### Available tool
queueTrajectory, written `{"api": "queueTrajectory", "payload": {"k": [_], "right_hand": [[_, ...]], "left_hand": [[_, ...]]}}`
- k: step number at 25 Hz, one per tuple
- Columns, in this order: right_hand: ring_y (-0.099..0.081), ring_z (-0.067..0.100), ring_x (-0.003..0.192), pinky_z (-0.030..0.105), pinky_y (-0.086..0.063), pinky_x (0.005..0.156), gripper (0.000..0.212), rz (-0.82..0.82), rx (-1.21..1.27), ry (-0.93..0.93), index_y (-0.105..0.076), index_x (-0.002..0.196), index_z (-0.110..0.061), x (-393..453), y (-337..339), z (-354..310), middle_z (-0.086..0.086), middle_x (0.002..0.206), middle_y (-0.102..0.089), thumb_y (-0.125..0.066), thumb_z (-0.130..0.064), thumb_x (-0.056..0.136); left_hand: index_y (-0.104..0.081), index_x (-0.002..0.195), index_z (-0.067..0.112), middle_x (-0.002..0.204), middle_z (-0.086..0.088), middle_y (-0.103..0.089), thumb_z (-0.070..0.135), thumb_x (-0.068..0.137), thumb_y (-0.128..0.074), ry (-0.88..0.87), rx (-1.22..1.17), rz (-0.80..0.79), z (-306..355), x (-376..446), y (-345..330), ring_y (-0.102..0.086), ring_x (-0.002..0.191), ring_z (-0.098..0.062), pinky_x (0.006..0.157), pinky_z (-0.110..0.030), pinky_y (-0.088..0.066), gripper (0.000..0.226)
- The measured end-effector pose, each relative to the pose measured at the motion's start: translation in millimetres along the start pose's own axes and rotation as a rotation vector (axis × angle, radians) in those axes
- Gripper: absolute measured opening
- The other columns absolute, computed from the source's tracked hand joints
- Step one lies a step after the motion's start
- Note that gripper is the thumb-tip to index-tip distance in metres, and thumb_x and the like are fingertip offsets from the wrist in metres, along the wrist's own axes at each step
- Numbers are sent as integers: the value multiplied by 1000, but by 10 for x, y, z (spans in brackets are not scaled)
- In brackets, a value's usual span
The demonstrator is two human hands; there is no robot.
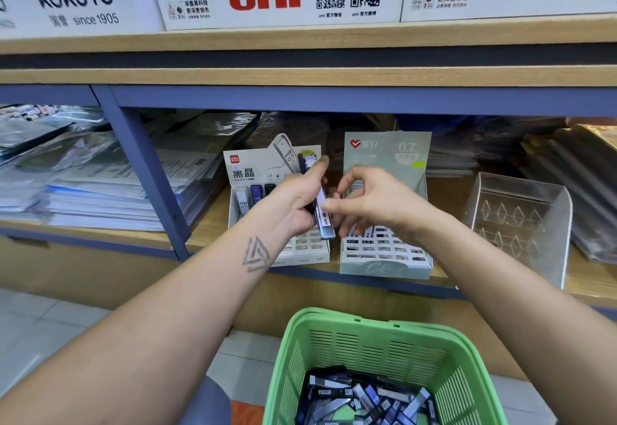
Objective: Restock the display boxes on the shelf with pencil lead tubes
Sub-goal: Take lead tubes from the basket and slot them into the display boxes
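Two display boxes stand on the lower shelf: a white one (247, 171) with three lead tubes in its back row, and a pale green one (387, 267) marked 0.7 with a white grid. My left hand (300, 197) grips a small bunch of lead tubes (323, 214) above the white box. My right hand (370, 201) is just right of the bunch, thumb and fingertips touching one tube's lower part. A green basket (364, 334) below holds several loose lead tubes (364, 401).
A transparent acrylic organiser (521, 224) stands right of the green box. Stacks of wrapped paper goods (83, 191) fill the left bay, and more packets (567, 164) lie at the far right. Blue shelf upright (147, 174) divides the bays. Uni and Kokuyo boxes sit on the shelf above.
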State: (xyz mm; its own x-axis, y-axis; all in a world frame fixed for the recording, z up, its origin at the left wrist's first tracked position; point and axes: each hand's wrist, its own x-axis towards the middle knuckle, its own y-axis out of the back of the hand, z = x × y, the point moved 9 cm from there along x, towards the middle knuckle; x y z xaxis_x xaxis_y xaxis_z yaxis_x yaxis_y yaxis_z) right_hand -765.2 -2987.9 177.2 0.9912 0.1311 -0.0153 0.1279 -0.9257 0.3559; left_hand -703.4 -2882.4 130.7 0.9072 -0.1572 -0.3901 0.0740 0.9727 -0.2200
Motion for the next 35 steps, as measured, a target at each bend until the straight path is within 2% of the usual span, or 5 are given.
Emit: {"api": "queueTrajectory", "payload": {"k": [11,15,23,28,35], "right_hand": [[-62,20,56,26,-52,50,31,23,-60,-2,-66,107,-1,43,-66,75,17,70,-71,-81,1,80],[-63,16,51,27,-56,53,25,18,109,-70,-65,100,1,10,50,114,5,63,-67,-79,4,80],[-71,27,64,40,-62,65,109,46,55,29,-19,156,-36,-48,316,106,17,79,-68,-80,10,78],[-75,29,86,40,-63,71,70,139,-11,110,-45,145,-24,-77,528,65,14,106,-68,-78,-7,86],[-75,19,80,32,-63,72,6,306,-155,163,-71,101,-11,-118,876,118,3,95,-73,-69,-11,94]], "left_hand": [[-62,93,6,74,-8,-61,55,93,-61,-231,129,165,159,-45,82,-65,64,-25,61,-34,-55,49],[-57,80,9,57,-2,-53,56,89,-67,-232,128,138,194,-107,40,-52,47,-18,47,-27,-44,49],[-66,90,-4,68,-8,-64,-10,78,-76,-264,173,-204,196,-195,-221,-44,48,-12,38,-19,-34,16],[-63,82,-1,66,-7,-62,-14,79,-72,-264,194,-258,150,-202,-326,-45,48,-11,39,-18,-34,16],[-62,87,-1,74,-14,-60,-8,77,-78,-208,360,-142,31,-64,-240,-47,47,-12,39,-19,-37,19]]}}
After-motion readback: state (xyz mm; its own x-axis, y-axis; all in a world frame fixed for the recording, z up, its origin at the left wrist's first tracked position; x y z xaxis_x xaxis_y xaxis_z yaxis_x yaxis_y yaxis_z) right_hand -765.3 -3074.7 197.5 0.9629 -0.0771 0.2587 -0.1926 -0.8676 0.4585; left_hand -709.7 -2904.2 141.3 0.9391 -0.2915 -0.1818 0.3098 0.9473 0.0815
